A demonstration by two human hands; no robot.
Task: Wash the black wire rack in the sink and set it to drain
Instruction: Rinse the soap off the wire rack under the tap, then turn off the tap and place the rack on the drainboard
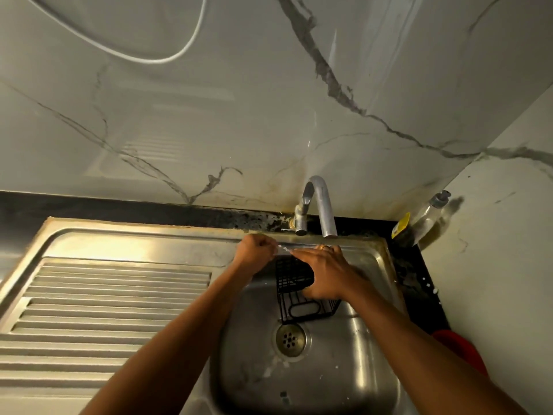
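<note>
Right hand (326,274) grips the rack (294,307) near the sink's (344,369) far edge, left hand (256,250) curled, hold unclear; soapy wire could slip.

Rack (294,283): black all over, with a fine square grid on the sides and wider parallel bars on the base.
Sink (359,369): bare silvery steel with a dull sheen and pale streaks near the drain.
Drain (289,339): brass-brown, with a ring of dark holes.
Drainboard (104,310): the same steel, ribbed in straight parallel ridges.
Tap (321,205): matt silver-grey.
Wall (239,115): off-white marble look with wandering grey veins and yellow-brown staining behind the tap.
Tabletop (419,280): black, flecked with pale spots.
Bottle (425,223): clear, with a grey pump and a yellow label.
Cable (191,40): white.
Object (460,351) at the right edge: red.
</note>
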